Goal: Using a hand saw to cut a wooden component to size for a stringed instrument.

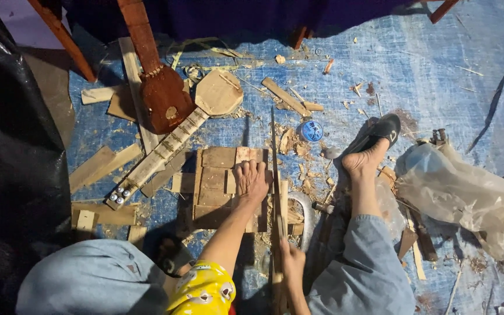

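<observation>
The wooden block stack point(223, 189) lies centre on the blue tarp point(427, 70). The left hand point(251, 181) presses flat and open on its right portion, steadying it. Along the stack's right edge stands a long thin strip point(275, 175), gripped at its near end by the closed right hand point(292, 262). The unfinished string instrument point(170, 137) lies far-left; open tarp lies far-right.

A single head-worn camera looks almost straight down from above the seated person's lap onto the floor, covered by a blue tarp point(427, 64). It sits close enough that knees fill the lower edge, while the upper frame reaches wooden furniture legs. No second view overlaps it.
</observation>
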